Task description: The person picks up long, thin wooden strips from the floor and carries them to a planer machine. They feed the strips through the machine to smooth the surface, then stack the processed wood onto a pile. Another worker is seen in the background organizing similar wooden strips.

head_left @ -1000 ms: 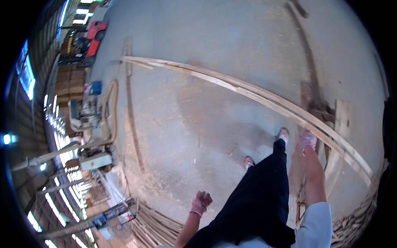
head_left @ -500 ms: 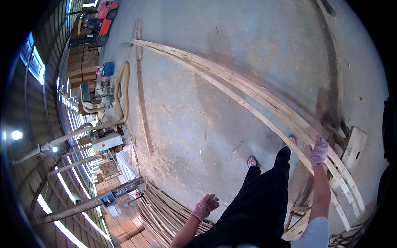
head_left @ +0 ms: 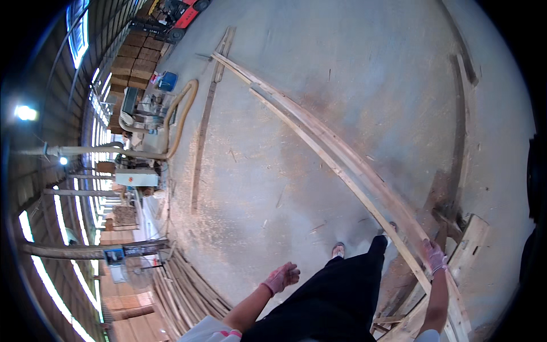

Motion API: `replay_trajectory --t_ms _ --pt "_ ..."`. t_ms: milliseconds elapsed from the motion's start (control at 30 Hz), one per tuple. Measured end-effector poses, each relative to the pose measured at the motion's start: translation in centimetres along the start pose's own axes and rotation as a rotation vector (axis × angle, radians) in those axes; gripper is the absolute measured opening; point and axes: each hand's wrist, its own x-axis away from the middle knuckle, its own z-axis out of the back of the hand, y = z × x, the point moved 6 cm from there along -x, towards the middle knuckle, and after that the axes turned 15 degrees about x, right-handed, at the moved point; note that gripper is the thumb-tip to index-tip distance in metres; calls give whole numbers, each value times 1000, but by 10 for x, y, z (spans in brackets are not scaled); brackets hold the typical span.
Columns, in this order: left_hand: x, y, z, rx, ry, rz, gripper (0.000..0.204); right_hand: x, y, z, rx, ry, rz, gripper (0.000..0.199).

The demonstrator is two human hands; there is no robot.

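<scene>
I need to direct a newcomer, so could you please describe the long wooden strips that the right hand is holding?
Start from the dusty concrete floor. A bundle of long thin wooden strips crosses it diagonally, from the far upper left down to the gloved right hand gripping its near end. Unlike the single slat lying flat to its left, it is several strips together, much longer.

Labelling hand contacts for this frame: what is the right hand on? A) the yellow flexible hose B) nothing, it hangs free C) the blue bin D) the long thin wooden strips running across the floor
D: the gloved right hand has its grip on the long wooden strips that stretch away over the concrete floor, while the left hand hangs free beside the dark trouser leg.
</scene>
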Motion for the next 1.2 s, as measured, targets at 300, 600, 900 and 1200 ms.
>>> replay_trajectory --t_ms 300,600,900,1200 --pt "-105 58 -50 289 -589 73 47 251 129 -109 -39 -454 -370 47" --pt "-101 115 -63 519 -504 -84 22 456 128 -207 460 -97 -165 41" --pt "-7 -35 -25 435 -849 12 19 549 255 -228 825 201 -340 45" --pt "62 -224 112 33 -1023 359 45 602 304 -224 1196 250 -662 42"
